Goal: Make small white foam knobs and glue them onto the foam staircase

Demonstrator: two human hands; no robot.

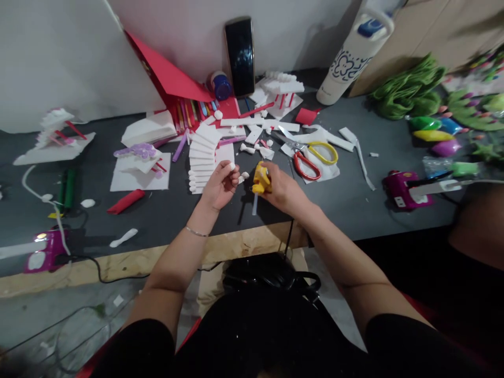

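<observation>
Near the front edge of the dark table, my left hand (221, 185) pinches a small white piece (231, 166) between thumb and fingers. My right hand (279, 188) is wrapped round a yellow glue gun (261, 178), with a clear glue stick (255, 205) sticking out of its end toward me. A gap separates the two hands, and a small white lump (243, 177) lies between them. Just left of my left hand, long white strips (201, 157) are laid side by side on the table.
Red and yellow scissors (307, 157) lie on white scraps to the right. Behind stand a phone (240, 58), a blue-lidded jar (221, 86) and a white bottle (346, 63). Small white models (139, 152) are at left. A purple power block (405, 190) and another person's arm (478, 226) are at right.
</observation>
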